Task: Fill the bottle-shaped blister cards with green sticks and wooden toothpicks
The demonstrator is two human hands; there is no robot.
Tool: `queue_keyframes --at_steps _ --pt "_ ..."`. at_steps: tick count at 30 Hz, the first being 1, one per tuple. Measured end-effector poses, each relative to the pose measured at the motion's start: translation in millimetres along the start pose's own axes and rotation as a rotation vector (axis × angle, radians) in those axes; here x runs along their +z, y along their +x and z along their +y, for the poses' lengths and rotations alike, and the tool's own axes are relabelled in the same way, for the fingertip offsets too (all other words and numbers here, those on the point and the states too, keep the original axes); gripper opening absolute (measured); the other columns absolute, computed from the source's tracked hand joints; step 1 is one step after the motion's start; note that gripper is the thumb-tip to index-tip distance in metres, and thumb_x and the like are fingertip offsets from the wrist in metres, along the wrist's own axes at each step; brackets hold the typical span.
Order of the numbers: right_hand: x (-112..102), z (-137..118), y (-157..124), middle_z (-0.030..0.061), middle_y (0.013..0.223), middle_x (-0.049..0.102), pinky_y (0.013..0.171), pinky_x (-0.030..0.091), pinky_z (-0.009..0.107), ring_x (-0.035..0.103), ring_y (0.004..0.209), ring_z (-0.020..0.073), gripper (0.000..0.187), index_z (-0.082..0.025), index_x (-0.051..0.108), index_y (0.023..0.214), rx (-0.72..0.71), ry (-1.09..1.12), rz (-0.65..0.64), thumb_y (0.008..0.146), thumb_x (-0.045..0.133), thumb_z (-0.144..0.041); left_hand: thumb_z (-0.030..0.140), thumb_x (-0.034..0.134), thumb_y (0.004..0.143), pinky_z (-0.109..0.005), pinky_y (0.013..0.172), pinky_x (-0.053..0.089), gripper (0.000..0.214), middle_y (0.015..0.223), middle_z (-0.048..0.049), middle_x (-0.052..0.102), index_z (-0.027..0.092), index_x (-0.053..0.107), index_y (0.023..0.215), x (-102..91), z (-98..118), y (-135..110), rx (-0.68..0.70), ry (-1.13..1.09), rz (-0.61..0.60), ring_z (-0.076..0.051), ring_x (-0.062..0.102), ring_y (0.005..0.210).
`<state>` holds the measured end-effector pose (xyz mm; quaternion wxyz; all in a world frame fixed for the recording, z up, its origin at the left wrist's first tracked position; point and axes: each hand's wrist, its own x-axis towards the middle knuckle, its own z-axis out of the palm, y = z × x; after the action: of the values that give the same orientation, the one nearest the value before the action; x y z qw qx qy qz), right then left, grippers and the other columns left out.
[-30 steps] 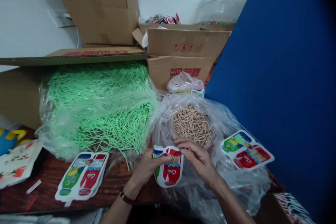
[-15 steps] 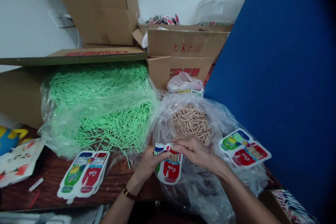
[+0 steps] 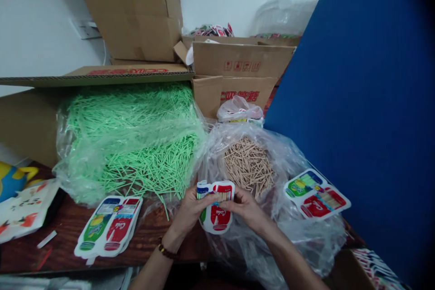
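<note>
Between my two hands is a bottle-shaped candy packet (image 3: 220,223), red and green with a "Cola" print and brown sticks in its window. My left hand (image 3: 192,210) grips its left side, the thumb lying across the front. My right hand (image 3: 249,210) pinches the right edge, thumb in front and fingers behind. Just beyond lies a heap of brown candy sticks (image 3: 249,163) in a clear plastic bag (image 3: 285,145). A similar packet (image 3: 317,194) with sticks in it rests on the bag at the right. Flat packets (image 3: 108,225) are stacked at the left.
Green sticks (image 3: 149,163) fill a plastic-lined open carton (image 3: 30,122) at the left. More cardboard boxes (image 3: 244,61) stand behind. A blue panel (image 3: 356,99) rises along the right. A patterned pouch (image 3: 27,208) lies on the wooden table (image 3: 152,244) at far left.
My right hand has moved from the packet's top opening down to its right edge, and its thumb now presses the front. My left hand keeps its hold.
</note>
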<state>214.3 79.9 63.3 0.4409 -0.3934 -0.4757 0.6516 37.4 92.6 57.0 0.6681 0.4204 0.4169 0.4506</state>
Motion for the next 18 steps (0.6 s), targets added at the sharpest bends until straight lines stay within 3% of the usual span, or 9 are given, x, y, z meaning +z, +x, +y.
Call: queue_keyframes --at_steps 6,11,18 --pt "0.8 5.9 -4.4 0.0009 0.086 0.073 0.072 0.052 0.03 0.066 0.075 0.0164 0.03 -0.018 0.068 0.095 0.004 0.07 0.124 0.069 0.076 -0.029 0.026 0.079 0.067 -0.02 0.059 0.048 0.019 0.069 0.0023 0.07 0.014 0.067 0.076 -1.6 -2.6 1.5 -0.059 -0.019 0.041 -0.01 0.06 0.058" --pt "-7.5 7.4 -3.0 0.0014 0.089 0.074 0.075 0.052 0.031 0.066 0.079 0.0171 0.033 -0.02 0.068 0.1 -0.038 0.033 0.24 0.069 0.076 -0.028 0.026 0.079 0.067 -0.022 0.061 0.051 0.018 0.07 0.0009 0.071 0.013 0.068 0.076 6.3 -2.9 3.0 -0.026 -0.055 0.098 -0.012 0.062 0.06" --pt "-10.7 12.2 -2.5 0.0002 0.077 0.073 0.07 0.053 0.032 0.066 0.069 0.0178 0.03 -0.019 0.07 0.085 0.011 0.118 0.189 0.06 0.081 -0.033 0.025 0.079 0.067 -0.021 0.058 0.051 0.017 0.069 0.0006 0.072 0.013 0.069 0.075 10.4 -4.8 3.9 -0.034 -0.042 0.105 -0.011 0.063 0.058"
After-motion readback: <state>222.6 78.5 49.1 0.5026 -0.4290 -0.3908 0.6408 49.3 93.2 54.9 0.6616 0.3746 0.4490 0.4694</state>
